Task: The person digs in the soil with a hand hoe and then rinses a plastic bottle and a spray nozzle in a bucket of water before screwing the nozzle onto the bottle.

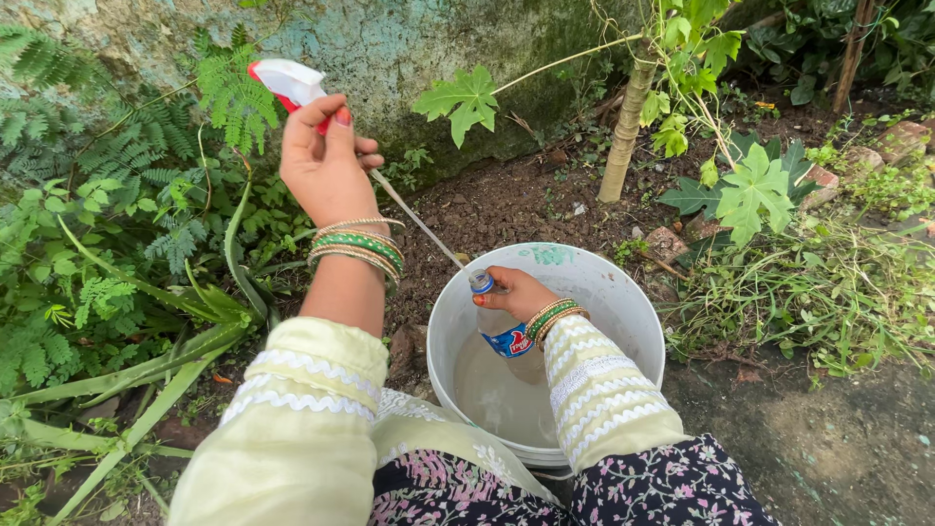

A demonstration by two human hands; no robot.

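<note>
We see the left hand (324, 164) raised at eleven o'clock of the white bucket (638, 312), fingers closed around a red-and-white spray head (287, 84) whose thin dip tube (417, 220) slants down toward the bucket rim. The right hand (518, 292) reaches inside the bucket, wrapped around a clear plastic bottle (500, 324) with a blue label (neck up, tilted). Murky water (499, 394) lies in the bucket's bottom. Ferns (127, 156) stand at nine o'clock, a slim stalk (626, 131) at twelve.
</note>
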